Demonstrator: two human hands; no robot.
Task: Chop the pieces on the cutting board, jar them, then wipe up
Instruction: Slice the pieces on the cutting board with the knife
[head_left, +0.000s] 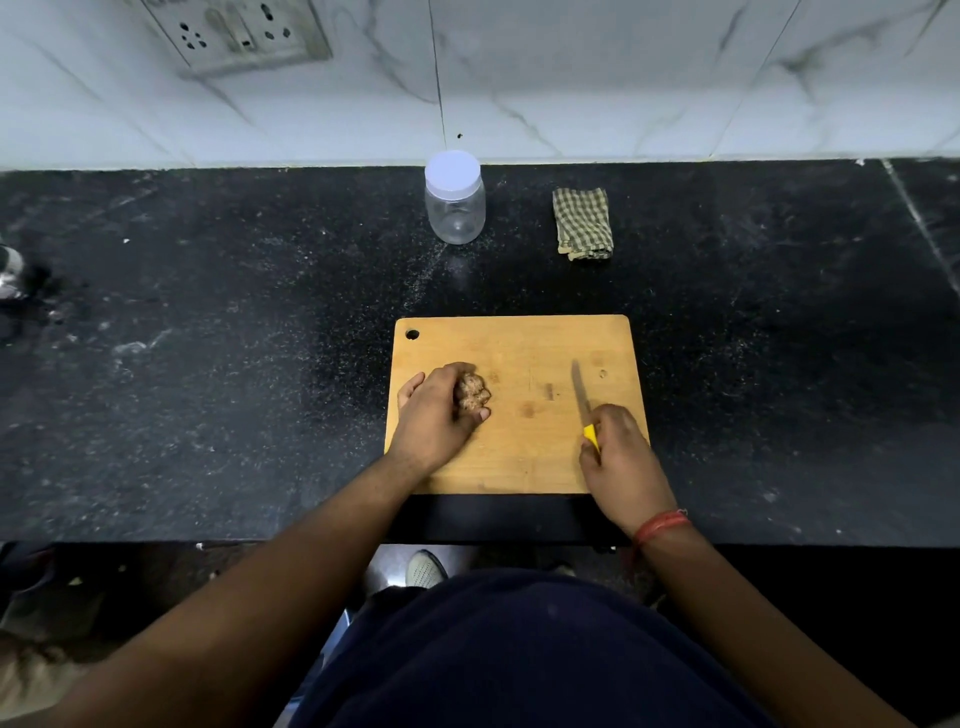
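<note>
Your left hand (439, 410) sits at the centre left of the frame, fingers curled loosely around a small lumpy brown cluster of pieces (472, 392) on the wooden cutting board (524, 457). Your right hand (618, 452), lower right of centre, is closed around the yellow handle of a knife (583, 402). Its narrow blade points toward the top of the frame and lies low over the board, well apart from the pieces.

Chopping looks not yet begun, since the cluster appears whole. To do this step well, tuck your left fingertips back so the knuckles face the blade. Bring the knife across to the pieces rather than pushing them toward it. Press the cluster flat so it cannot roll, and cut from its right edge, moving your left hand away as you go.

The pieces are pale brown and knobbly, bunched together and partly hidden under your fingers. What they are cannot be told.

The board is light wood with a hanging hole in its upper left corner, and it lies at the near edge of the black speckled desk (208, 364). Above it, near the wall, stands an empty clear jar (455, 208) with its white lid on. To the right of the jar lies a folded checked cloth (583, 223) for wiping.
</note>
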